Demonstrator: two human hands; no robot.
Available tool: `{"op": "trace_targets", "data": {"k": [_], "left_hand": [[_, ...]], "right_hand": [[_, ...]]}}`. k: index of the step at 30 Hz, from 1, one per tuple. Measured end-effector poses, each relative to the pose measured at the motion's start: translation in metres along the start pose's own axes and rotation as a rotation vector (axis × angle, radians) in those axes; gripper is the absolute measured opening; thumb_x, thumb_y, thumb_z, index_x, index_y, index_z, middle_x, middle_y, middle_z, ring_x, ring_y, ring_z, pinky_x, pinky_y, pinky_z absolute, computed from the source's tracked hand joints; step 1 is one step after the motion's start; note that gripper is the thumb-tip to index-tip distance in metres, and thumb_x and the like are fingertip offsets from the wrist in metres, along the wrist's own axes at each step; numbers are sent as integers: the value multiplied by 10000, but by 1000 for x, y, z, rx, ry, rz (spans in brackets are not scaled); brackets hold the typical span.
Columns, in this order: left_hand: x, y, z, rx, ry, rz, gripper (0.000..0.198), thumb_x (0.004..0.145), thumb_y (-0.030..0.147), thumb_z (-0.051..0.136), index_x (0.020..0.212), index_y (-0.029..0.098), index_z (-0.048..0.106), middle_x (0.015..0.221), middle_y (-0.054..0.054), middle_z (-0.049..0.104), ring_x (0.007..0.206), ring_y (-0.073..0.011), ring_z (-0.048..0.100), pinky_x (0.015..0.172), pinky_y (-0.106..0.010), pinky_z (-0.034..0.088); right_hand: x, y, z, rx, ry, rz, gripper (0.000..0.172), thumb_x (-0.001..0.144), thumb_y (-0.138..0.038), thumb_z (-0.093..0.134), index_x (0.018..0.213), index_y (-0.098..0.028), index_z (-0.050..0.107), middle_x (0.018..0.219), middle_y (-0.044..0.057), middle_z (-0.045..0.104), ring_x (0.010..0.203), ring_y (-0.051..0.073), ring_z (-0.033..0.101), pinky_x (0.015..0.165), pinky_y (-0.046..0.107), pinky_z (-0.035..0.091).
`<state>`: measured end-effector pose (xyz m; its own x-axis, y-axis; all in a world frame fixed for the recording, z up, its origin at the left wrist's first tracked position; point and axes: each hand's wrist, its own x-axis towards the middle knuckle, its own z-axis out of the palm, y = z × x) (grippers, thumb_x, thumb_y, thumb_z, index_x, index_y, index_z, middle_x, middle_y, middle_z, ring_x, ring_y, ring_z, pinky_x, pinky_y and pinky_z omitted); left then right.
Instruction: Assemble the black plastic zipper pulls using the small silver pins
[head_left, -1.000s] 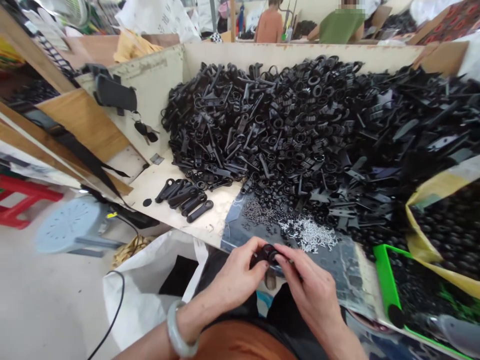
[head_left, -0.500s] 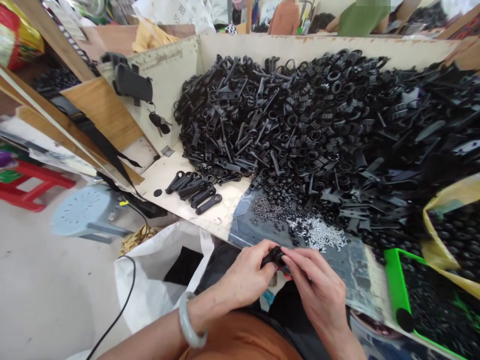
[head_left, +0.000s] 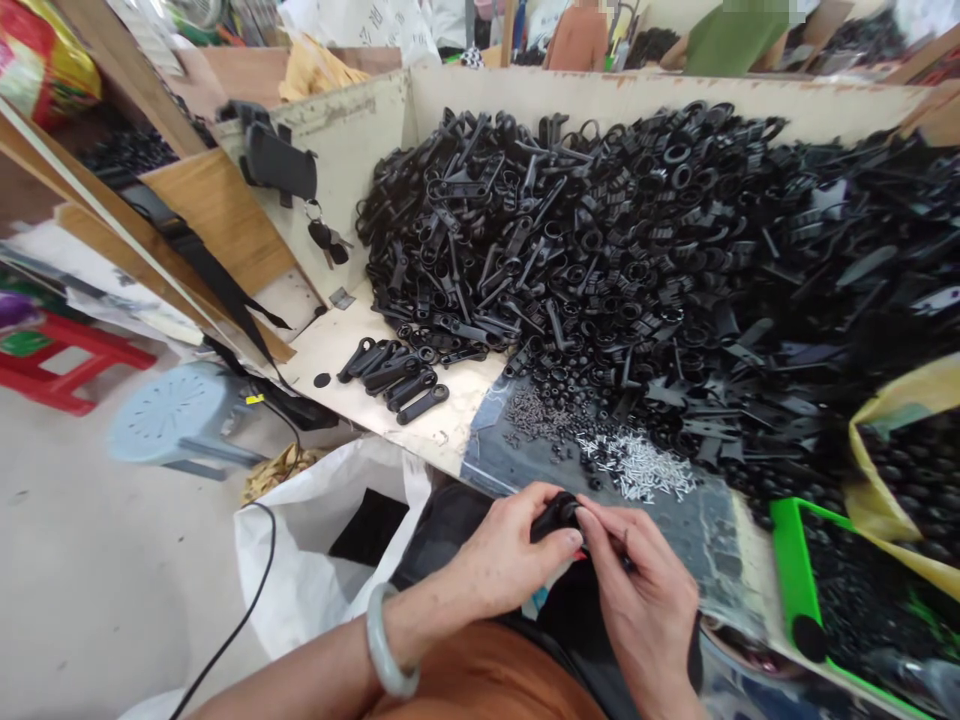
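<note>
The black part point(head_left: 553, 515) lies between the two hands, just off the table's near edge and above the lap. The left grip point(head_left: 517, 545) is closed around it, thumb on the near side and fingers on the far side, with the rounded end standing out to the right. The right grip point(head_left: 645, 580) is closed to a pinch, thumb and fingertips against that rounded end; the fingers hide whether a smaller piece is pinched there too.

The near edge of the table point(head_left: 442, 440) slants from far left to near right, passing just beyond the hands. Between them and the silver pins point(head_left: 637, 465) a strip of dark sheet point(head_left: 502, 465) shows, widening to the left. Farther left, black handles point(head_left: 397, 375) lie side by side on pale board, near the edge. The heap of black parts point(head_left: 585, 240) fills the far side up to the back board point(head_left: 675, 88). A green tray point(head_left: 787, 560) bounds the right; a white sack point(head_left: 277, 550) gapes below the edge at left.
</note>
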<state>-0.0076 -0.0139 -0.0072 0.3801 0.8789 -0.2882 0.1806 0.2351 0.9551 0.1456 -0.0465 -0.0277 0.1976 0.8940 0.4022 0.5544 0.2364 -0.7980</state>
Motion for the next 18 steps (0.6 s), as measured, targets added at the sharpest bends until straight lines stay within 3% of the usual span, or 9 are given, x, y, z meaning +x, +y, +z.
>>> {"op": "trace_targets", "data": {"k": [4,11,15,18], "left_hand": [[0,-3,3,-38,31,20,266,889,253,626,1137,177,682,1078,-68,750,1021,-215,678,923,-307,513],[-4,-4,10,-38,95,3,249,947,323,572,1114,172,680,907,-31,722,694,-144,602,662,-256,485],[-6,-5,14,-1,143,37,264,975,352,563,1132,181,689,886,-19,723,708,-145,611,689,-257,489],[-7,-7,15,31,166,99,276,991,353,560,1176,191,688,1022,-37,757,880,-173,676,813,-266,513]], "right_hand": [[-5,-1,4,47,23,50,141,953,-289,693,985,-205,802,870,34,736,682,144,687,617,242,545],[-13,-3,11,34,100,29,145,957,-248,691,1039,-192,796,860,35,722,675,137,669,615,241,525],[-15,-4,14,58,115,43,156,958,-226,687,1073,-191,788,868,33,727,704,136,673,639,232,526],[-17,-5,13,87,110,72,169,963,-226,675,1090,-207,785,862,25,732,706,136,673,645,229,529]]}}
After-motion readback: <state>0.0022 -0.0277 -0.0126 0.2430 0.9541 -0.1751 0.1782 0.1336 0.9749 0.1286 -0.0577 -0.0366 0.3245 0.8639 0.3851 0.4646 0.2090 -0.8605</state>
